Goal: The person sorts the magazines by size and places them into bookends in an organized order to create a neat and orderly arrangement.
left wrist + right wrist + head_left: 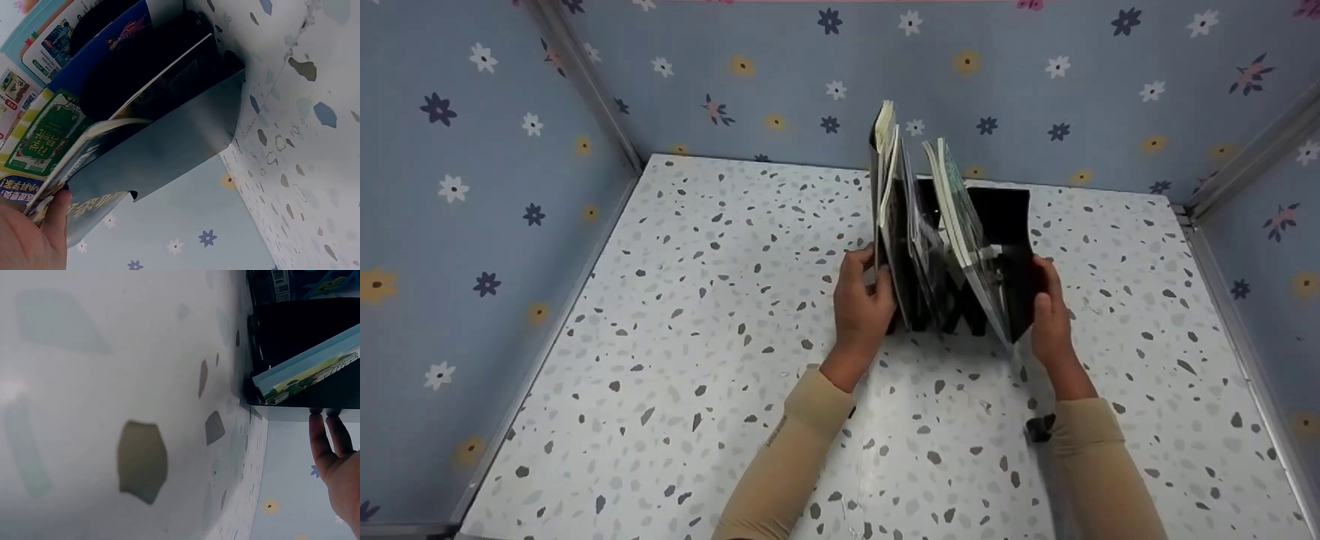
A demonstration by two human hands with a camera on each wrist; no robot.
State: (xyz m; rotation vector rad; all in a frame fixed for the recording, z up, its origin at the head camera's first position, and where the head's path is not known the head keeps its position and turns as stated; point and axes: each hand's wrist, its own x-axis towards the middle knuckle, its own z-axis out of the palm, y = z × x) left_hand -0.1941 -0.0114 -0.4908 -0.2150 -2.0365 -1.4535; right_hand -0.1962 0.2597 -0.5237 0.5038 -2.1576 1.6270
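Note:
A black book rack (997,217) stands on the speckled table, with several thin books upright in it. The left hand (864,304) is at the rack's left side, thumb and fingers pinching the edge of the leftmost book (886,124). In the left wrist view its thumb (56,216) lies against that book's cover, which has gold lettering. The right hand (1051,322) touches the rack's right side. Two extended fingers (322,444) press the outer panel in the right wrist view. A green-covered book (952,195) leans to the left inside the rack.
Blue flowered panels (780,82) enclose the back and sides of the white speckled table (697,300). A small black object (1039,428) shows beside the right cuff. The rack is close to the back panel.

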